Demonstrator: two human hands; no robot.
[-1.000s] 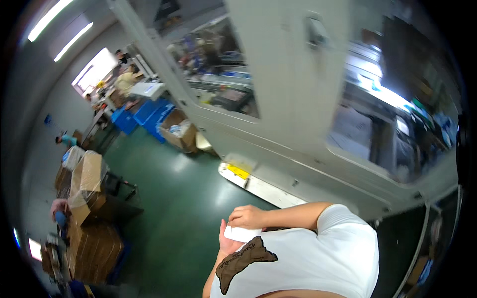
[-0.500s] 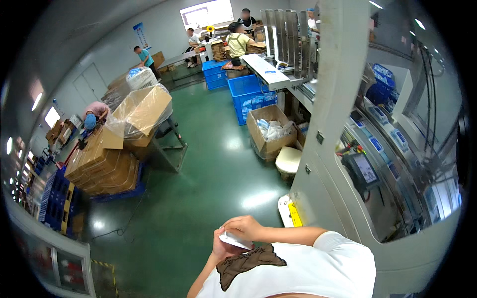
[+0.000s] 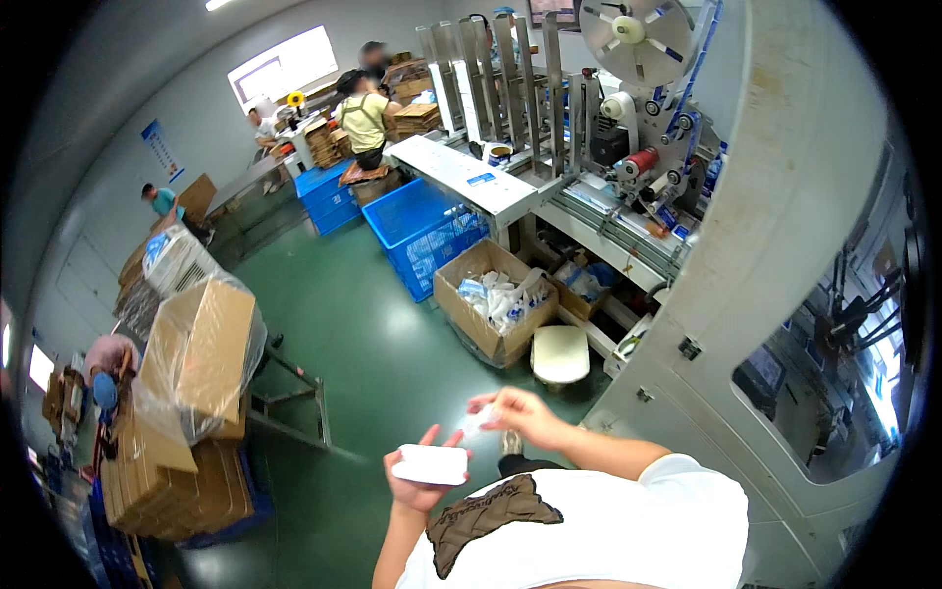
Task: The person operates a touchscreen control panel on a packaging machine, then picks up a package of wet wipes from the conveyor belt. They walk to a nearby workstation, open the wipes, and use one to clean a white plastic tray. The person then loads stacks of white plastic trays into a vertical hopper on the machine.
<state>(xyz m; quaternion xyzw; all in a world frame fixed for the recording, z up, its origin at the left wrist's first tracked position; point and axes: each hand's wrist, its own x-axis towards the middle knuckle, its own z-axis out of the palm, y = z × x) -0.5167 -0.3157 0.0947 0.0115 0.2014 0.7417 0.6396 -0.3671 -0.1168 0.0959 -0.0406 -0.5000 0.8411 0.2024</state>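
Note:
A small white rectangular pack with rounded corners lies in my left hand, gripped along its side with some fingers stretched past it. Just right of it and slightly farther off, my right hand pinches a thin, whitish, partly see-through piece of film. The film hangs near the fingertips of my left hand; I cannot tell whether it touches them. Both hands are in front of my white shirt, above the green floor.
Ahead stands a cardboard box of white and blue packs, with a cream stool beside it. Blue crates lie farther off. A labelling machine and grey housing fill the right. Stacked cartons stand left; several people work behind.
My hands, together before, have come apart: the left holds the white pack, the right has drawn off with the film. The view has swung right, bringing in more of the machine.

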